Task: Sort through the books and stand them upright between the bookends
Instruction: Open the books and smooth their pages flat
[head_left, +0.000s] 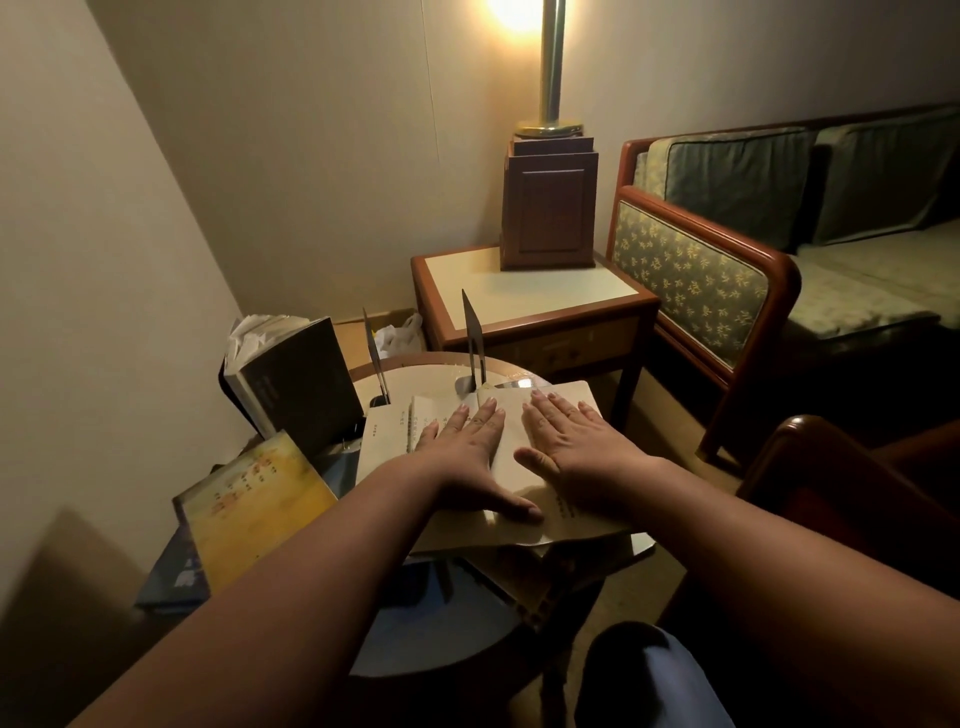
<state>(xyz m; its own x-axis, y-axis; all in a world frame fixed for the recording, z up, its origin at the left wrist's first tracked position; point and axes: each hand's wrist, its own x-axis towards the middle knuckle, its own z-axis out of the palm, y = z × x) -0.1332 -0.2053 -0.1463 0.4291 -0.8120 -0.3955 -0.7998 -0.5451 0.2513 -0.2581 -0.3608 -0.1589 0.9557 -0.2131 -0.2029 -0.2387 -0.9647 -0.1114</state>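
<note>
**A:** How are the hands placed?

**B:** The left hand (467, 452) and the right hand (576, 447) are both laid flat, fingers straight and slightly spread. Nothing is gripped. They are pressed on the cream books (563, 394), which lie flat on the round table (415, 359).

**A:** And the bookends?

**B:** The left bookend (375, 358) is seen at eleven o'clock from the hands and the right bookend (471, 338) at twelve, both upright with nothing stood between them. A dark book (301, 379) is propped at ten o'clock, outside the gap (a yellow book (254, 509) lies at eight).

**A:** How is the step best done?

**B:** One cream book should probably be taken at a time, tipped onto its lower edge and slid toward twelve o'clock into the gap. A bookend is best steadied meanwhile, since thin plates are likely to be pushed away.
</note>
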